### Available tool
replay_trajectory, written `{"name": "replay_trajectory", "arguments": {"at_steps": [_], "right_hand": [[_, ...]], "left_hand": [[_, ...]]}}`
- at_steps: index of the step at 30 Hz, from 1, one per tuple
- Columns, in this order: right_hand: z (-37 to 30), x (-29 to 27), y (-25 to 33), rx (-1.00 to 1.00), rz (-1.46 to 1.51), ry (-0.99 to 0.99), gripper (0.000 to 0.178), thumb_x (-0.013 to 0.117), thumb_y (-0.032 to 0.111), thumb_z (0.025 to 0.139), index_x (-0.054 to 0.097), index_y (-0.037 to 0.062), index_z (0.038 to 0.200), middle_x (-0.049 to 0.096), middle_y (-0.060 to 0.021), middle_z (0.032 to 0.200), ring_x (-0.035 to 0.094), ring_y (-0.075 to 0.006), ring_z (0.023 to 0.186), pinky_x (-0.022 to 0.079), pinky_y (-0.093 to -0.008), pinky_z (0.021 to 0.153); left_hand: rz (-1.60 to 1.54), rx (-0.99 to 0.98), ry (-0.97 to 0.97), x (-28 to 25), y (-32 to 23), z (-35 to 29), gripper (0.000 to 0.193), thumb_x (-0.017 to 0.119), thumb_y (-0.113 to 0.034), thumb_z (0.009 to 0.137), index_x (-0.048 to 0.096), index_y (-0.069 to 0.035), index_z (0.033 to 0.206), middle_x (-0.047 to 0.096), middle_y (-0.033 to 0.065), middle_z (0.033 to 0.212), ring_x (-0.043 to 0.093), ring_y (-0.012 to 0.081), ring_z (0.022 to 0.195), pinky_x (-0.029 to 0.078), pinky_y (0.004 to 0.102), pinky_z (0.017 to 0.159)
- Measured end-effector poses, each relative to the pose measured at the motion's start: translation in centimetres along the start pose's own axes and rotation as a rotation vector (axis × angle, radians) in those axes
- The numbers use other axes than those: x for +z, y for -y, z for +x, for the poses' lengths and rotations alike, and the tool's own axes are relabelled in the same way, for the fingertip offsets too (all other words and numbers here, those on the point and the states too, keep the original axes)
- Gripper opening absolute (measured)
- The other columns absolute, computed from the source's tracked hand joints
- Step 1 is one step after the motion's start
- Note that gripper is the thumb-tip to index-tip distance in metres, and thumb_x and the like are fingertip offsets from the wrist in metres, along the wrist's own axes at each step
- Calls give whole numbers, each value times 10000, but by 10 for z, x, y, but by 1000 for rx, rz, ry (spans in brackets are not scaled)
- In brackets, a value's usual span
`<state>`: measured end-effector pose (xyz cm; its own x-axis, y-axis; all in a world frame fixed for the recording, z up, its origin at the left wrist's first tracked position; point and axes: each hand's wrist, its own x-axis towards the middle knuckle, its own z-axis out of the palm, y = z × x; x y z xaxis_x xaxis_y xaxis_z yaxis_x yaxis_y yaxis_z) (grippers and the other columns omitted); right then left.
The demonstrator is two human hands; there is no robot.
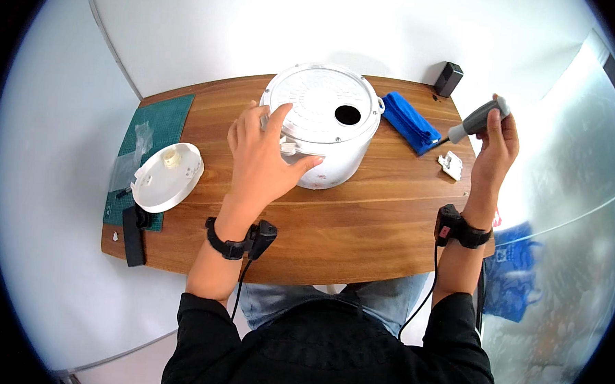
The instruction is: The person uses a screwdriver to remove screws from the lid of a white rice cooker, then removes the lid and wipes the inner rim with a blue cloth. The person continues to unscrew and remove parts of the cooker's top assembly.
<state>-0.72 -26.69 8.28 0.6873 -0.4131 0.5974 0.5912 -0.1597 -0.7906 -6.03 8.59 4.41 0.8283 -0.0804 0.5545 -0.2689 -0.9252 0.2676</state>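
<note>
A white rice cooker body (336, 155) stands upside down at the back middle of the table. Its round base faces up, with a dark hole, vent slots and several screws near the rim. My left hand (262, 152) is at its near left side, fingers and thumb spread apart along the rim and wall; contact is hard to judge. Raised to the right, my right hand (495, 142) grips a screwdriver (478, 122) by its grey handle. Its dark shaft points down and left, over the table near a folded blue cloth (410, 124).
A white plastic piece (451, 165) lies below the cloth. At the back right stands a black box (448, 79). On the left, a white round cover (167, 186) and clear plastic bag (134, 153) rest on a green cutting mat (166, 117), beside a black bar-shaped object (134, 239).
</note>
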Motion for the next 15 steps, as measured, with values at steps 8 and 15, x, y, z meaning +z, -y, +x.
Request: {"name": "replay_trajectory", "arguments": {"at_steps": [8,15], "right_hand": [[-12,89,59,-108,-2,396,472,424,415,1069,615,28,1260,683,-71,924,654,-116,754,521,-234,619],[-24,180,78,-232,211,478,464,554,414,1021,484,-25,1152,560,-30,734,521,-53,530,419,-203,412]], "left_hand": [[-733,132,244,-22,-6,33,451,765,-247,846,654,-42,1231,648,146,1204,616,298,1111,485,393,946],[-967,329,223,-15,27,30,307,698,-141,895,687,-34,1182,693,149,1051,654,277,912,489,384,870]]}}
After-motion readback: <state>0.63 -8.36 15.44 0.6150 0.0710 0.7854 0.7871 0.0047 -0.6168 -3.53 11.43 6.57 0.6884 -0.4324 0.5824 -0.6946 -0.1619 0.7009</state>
